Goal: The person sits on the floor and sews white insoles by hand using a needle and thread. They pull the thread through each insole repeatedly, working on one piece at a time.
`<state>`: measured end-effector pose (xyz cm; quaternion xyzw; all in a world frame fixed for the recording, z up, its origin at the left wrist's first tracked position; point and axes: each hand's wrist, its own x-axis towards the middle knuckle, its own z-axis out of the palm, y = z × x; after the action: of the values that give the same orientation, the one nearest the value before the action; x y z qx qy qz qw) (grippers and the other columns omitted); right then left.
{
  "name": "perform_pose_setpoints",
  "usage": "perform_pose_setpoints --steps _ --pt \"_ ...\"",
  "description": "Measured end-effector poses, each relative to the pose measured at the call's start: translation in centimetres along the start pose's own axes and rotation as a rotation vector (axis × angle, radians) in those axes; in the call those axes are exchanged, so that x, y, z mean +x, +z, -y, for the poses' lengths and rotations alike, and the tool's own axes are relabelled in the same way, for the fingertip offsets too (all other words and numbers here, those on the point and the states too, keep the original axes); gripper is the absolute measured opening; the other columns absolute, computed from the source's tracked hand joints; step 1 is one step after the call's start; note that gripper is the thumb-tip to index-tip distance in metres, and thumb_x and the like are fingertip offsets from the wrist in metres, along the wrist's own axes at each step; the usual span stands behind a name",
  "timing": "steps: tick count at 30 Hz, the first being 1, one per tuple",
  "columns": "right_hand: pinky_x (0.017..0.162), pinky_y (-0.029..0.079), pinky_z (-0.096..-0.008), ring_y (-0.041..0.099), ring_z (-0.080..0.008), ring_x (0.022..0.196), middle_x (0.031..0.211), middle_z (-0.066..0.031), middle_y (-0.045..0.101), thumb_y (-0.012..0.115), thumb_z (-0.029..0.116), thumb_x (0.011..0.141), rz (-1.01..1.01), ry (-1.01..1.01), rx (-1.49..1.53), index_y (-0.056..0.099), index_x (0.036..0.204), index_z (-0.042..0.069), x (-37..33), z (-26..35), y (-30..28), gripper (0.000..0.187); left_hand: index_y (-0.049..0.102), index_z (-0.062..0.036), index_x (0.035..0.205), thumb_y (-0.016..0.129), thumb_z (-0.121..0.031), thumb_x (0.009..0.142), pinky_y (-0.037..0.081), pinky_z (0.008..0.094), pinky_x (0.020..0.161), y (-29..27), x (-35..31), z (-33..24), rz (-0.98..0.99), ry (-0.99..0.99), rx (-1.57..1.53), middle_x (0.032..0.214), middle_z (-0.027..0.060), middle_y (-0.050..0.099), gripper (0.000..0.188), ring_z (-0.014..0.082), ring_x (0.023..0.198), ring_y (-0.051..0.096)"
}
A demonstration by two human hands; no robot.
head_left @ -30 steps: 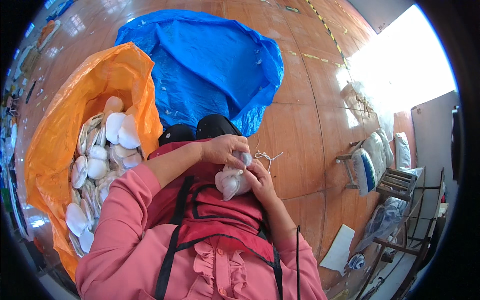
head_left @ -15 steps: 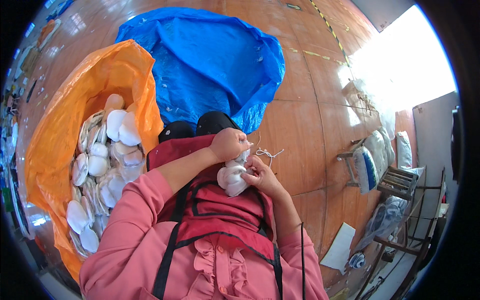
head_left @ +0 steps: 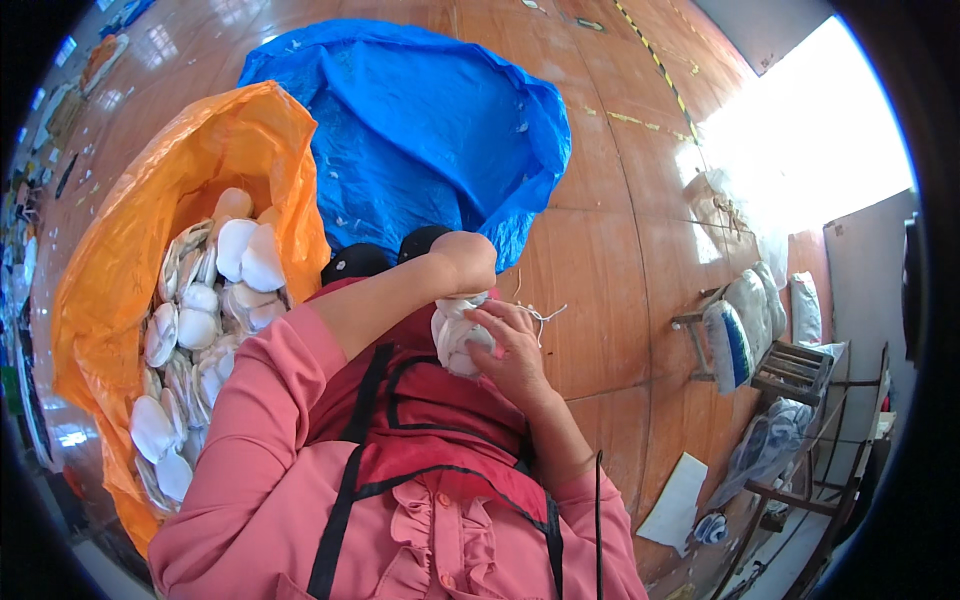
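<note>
A bundle of white rounded fabric pads [head_left: 453, 338] is held over my lap, against the red apron [head_left: 440, 415]. My left hand [head_left: 466, 264] is a closed fist at the bundle's far end, its wrist bent and its fingers mostly hidden behind the back of the hand. On the bundle's right side, my right hand [head_left: 513, 348] curls its fingers over the pads, thumb against them. Thin white strings [head_left: 543, 315] stick out just beyond my right hand, over the floor.
An orange sack [head_left: 95, 310] full of similar white pads [head_left: 197, 330] gapes at my left. A blue sheet or sack [head_left: 400, 120] spreads in front of my knees. To the right are a wooden stool [head_left: 795, 372], cushions [head_left: 730, 340], a metal frame [head_left: 800, 495] and a white sheet [head_left: 675, 500] on the floor.
My left fist has turned over and moved up slightly, so its back now hides its fingers. My right hand has shifted up over the bundle, from a pinch at its edge.
</note>
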<state>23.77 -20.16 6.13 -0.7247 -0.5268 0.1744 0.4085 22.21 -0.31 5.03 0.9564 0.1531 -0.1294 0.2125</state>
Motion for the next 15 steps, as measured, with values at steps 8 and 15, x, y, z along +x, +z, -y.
perform_pose_setpoints --steps 8,15 --pt "0.090 0.046 -0.0417 0.059 -0.0315 0.100 0.099 -0.0083 0.064 0.066 0.015 0.072 0.117 0.083 -0.200 0.065 0.101 0.009 1.3 -0.8 1.5 0.030 0.076 -0.0031 0.083 0.059 -0.020 0.072 0.055 0.0459 0.076 1.7 0.2 0.5 0.033 -0.155 -0.074 0.092 0.0243 0.070 0.026 0.0382 0.087 0.070" --pt "0.079 0.050 -0.0417 0.063 -0.0332 0.091 0.099 -0.0108 0.063 0.069 0.022 0.074 0.212 0.231 0.057 0.062 0.099 0.008 1.9 -1.9 1.3 0.030 0.077 -0.0073 0.090 0.060 -0.020 0.076 0.056 0.0431 0.078 2.3 1.0 1.0 0.084 -0.218 -0.043 0.098 0.0197 0.072 0.026 0.0330 0.093 0.071"
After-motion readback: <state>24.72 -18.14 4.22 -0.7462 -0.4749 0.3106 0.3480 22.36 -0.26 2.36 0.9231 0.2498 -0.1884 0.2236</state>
